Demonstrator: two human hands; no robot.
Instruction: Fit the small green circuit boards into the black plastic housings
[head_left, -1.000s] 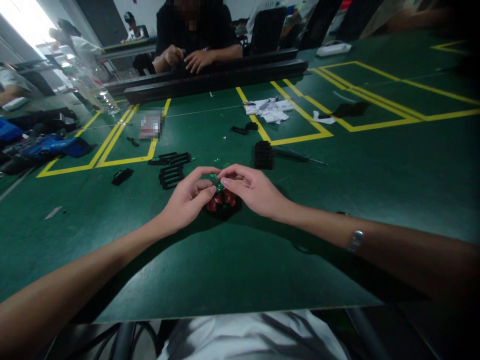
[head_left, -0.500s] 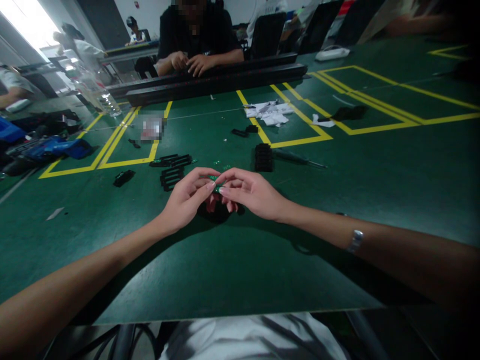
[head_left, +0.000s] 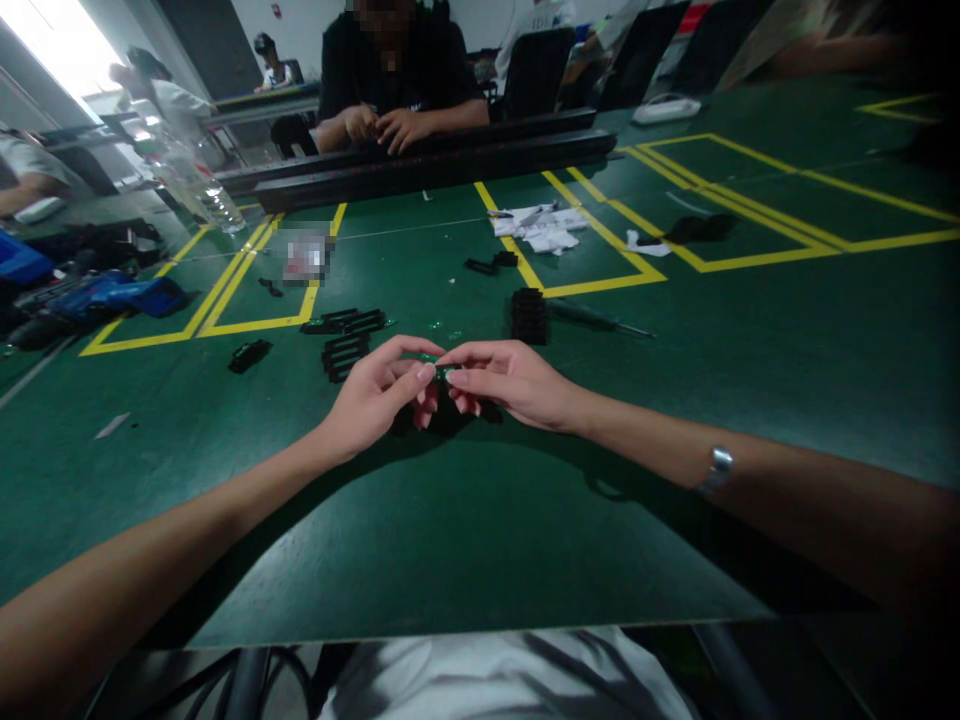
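Between my two hands is a small green piece (head_left: 441, 374), perhaps a circuit board, mostly covered by fingers. My left hand (head_left: 384, 388) pinches its left end between thumb and fingers. From the other side my right hand (head_left: 510, 382) grips it, thumb and index fingertip close to the left ones. Both hands hover just above the green table (head_left: 480, 560). Just beyond the left hand lie black slotted frames (head_left: 345, 355), some with green parts. Small green pieces (head_left: 444, 328) lie behind the fingertips. A stack of black parts (head_left: 528, 316) sits past the right hand.
A screwdriver (head_left: 600, 318) lies beside the stack. Crumpled white paper (head_left: 544, 226) and small black parts (head_left: 491, 262) are farther back. Long black rails (head_left: 442, 163) cross the table before a seated person (head_left: 401, 70). Plastic bottles (head_left: 217, 200) and blue tools (head_left: 142, 295) stand left.
My right hand has shifted slightly right, and its thumb sits a little farther from the left thumb. The left hand has barely moved. The green piece remains between them.
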